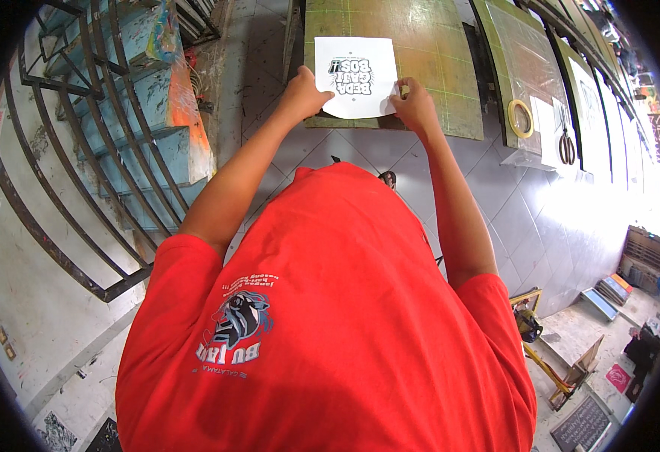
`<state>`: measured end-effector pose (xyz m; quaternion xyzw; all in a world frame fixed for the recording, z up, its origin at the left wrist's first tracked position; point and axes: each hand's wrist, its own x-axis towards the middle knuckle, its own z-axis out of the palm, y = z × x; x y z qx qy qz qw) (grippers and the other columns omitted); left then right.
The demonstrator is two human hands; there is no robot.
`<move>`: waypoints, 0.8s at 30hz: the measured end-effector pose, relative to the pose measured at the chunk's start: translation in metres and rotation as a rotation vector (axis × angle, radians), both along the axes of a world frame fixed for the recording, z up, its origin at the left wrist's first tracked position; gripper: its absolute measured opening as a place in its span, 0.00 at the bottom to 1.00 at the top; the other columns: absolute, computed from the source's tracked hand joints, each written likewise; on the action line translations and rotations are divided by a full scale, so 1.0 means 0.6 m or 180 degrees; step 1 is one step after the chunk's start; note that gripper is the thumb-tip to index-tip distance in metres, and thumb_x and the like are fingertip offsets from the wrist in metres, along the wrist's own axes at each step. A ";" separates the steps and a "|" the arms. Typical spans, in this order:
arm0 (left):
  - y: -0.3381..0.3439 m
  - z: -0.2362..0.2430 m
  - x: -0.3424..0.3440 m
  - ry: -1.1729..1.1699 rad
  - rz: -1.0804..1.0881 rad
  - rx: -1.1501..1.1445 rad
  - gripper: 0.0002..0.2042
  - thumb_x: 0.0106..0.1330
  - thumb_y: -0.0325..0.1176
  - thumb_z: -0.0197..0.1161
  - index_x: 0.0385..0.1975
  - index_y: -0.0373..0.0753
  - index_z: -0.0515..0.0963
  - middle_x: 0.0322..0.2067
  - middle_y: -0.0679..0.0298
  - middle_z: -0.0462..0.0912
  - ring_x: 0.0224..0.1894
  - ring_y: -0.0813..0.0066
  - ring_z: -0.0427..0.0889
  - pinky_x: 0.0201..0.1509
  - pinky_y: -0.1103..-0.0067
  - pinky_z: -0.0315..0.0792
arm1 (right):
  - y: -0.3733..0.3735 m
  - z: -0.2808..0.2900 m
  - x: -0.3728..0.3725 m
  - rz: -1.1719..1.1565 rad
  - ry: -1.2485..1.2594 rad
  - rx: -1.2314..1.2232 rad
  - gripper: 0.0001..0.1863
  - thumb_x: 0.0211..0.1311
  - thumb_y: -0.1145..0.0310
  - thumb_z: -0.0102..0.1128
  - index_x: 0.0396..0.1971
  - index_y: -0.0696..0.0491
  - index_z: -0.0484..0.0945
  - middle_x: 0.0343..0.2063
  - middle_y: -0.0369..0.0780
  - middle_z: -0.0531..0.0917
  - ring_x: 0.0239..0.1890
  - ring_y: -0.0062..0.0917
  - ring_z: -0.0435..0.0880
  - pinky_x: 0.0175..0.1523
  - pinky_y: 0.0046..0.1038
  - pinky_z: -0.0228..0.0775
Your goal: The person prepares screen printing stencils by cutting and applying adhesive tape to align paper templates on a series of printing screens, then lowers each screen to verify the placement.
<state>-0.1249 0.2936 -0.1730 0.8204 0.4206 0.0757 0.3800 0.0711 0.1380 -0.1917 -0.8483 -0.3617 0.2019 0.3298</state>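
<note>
A white sheet of paper (381, 60) with black printed lettering and graphics lies over a worn board (439, 83) marked with thin green grid lines. My left hand (300, 96) grips the sheet's lower left edge, the thumb on top. At the opposite edge, the fingers of my right hand (416, 105) are curled and pinch the lower right side. Between the hands the sheet's near edge bows slightly. Whether the paper rests flat on the board or hovers just above it, I cannot tell. My fingertips under the sheet are hidden.
To the right, another board (499, 56) under clear plastic carries a roll of tape (520, 119) and scissors (566, 148). Dark metal railings (74, 173) and paint-stained blue steps (156, 158) stand at the left. Grey floor tiles (465, 177) show below the board.
</note>
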 end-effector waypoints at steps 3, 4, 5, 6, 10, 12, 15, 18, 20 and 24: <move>0.006 -0.018 -0.003 -0.0039 0.0014 0.0214 0.27 0.50 0.38 0.71 0.41 0.28 0.63 0.30 0.47 0.79 0.28 0.59 0.80 0.32 0.69 0.74 | 0.002 0.000 -0.001 0.0009 0.0021 0.0005 0.20 0.48 0.65 0.62 0.44 0.54 0.76 0.37 0.55 0.82 0.42 0.49 0.81 0.49 0.40 0.71; 0.010 -0.027 -0.005 -0.0059 0.0021 0.0325 0.27 0.51 0.38 0.71 0.42 0.31 0.64 0.25 0.52 0.79 0.20 0.67 0.80 0.26 0.72 0.73 | 0.003 0.000 -0.002 0.0017 0.0021 0.0005 0.20 0.49 0.65 0.62 0.44 0.54 0.76 0.37 0.55 0.82 0.42 0.49 0.81 0.49 0.40 0.71; 0.009 -0.026 -0.004 -0.0053 0.0039 0.0273 0.27 0.51 0.38 0.71 0.42 0.31 0.64 0.26 0.52 0.79 0.20 0.67 0.80 0.26 0.72 0.73 | 0.001 0.001 -0.002 0.0012 0.0018 0.0014 0.20 0.49 0.65 0.62 0.44 0.54 0.76 0.37 0.55 0.82 0.42 0.48 0.81 0.49 0.40 0.71; 0.008 -0.026 -0.004 -0.0047 0.0058 0.0221 0.26 0.51 0.38 0.71 0.42 0.31 0.64 0.26 0.52 0.80 0.20 0.67 0.80 0.26 0.72 0.73 | 0.000 0.001 -0.003 0.0004 0.0012 0.0008 0.20 0.49 0.65 0.62 0.44 0.54 0.76 0.37 0.55 0.81 0.42 0.49 0.80 0.49 0.40 0.71; 0.005 -0.026 -0.004 -0.0094 0.0130 0.0181 0.26 0.51 0.38 0.70 0.42 0.32 0.64 0.26 0.51 0.80 0.21 0.66 0.80 0.27 0.72 0.73 | -0.001 0.009 -0.008 0.0003 -0.0058 -0.0013 0.19 0.50 0.65 0.62 0.44 0.53 0.76 0.36 0.55 0.81 0.42 0.49 0.80 0.48 0.40 0.71; 0.004 -0.023 -0.005 -0.0083 0.0135 0.0207 0.25 0.51 0.38 0.70 0.42 0.32 0.64 0.27 0.50 0.80 0.23 0.64 0.81 0.30 0.71 0.74 | 0.000 0.009 -0.009 0.0004 -0.0048 -0.0014 0.19 0.51 0.65 0.62 0.44 0.53 0.76 0.36 0.55 0.81 0.42 0.50 0.80 0.48 0.40 0.71; -0.004 0.005 -0.003 -0.0028 0.0088 0.0057 0.26 0.51 0.37 0.70 0.41 0.29 0.64 0.36 0.43 0.79 0.38 0.51 0.80 0.42 0.65 0.74 | -0.003 0.002 -0.006 -0.0020 -0.0005 -0.0016 0.19 0.51 0.63 0.63 0.44 0.53 0.76 0.36 0.55 0.81 0.42 0.49 0.80 0.48 0.40 0.71; -0.006 0.009 -0.005 -0.0033 0.0054 0.0153 0.26 0.51 0.36 0.70 0.42 0.27 0.63 0.40 0.39 0.78 0.45 0.44 0.79 0.47 0.62 0.73 | -0.001 0.003 -0.008 -0.0013 -0.0085 -0.0034 0.20 0.51 0.63 0.63 0.44 0.54 0.76 0.36 0.55 0.82 0.41 0.48 0.81 0.48 0.40 0.72; -0.007 0.007 -0.006 -0.0070 0.0042 0.0271 0.26 0.52 0.36 0.70 0.42 0.27 0.63 0.40 0.39 0.78 0.45 0.44 0.79 0.47 0.62 0.73 | -0.001 0.006 -0.010 -0.0021 -0.0087 -0.0069 0.20 0.51 0.62 0.63 0.44 0.54 0.76 0.35 0.54 0.82 0.41 0.48 0.81 0.47 0.40 0.72; -0.009 0.004 -0.006 -0.0146 0.0013 0.0412 0.26 0.52 0.36 0.70 0.43 0.28 0.64 0.40 0.39 0.78 0.45 0.43 0.79 0.46 0.61 0.73 | -0.001 0.007 -0.013 -0.0070 -0.0081 -0.0006 0.20 0.51 0.62 0.64 0.44 0.54 0.76 0.35 0.53 0.83 0.40 0.47 0.82 0.47 0.39 0.72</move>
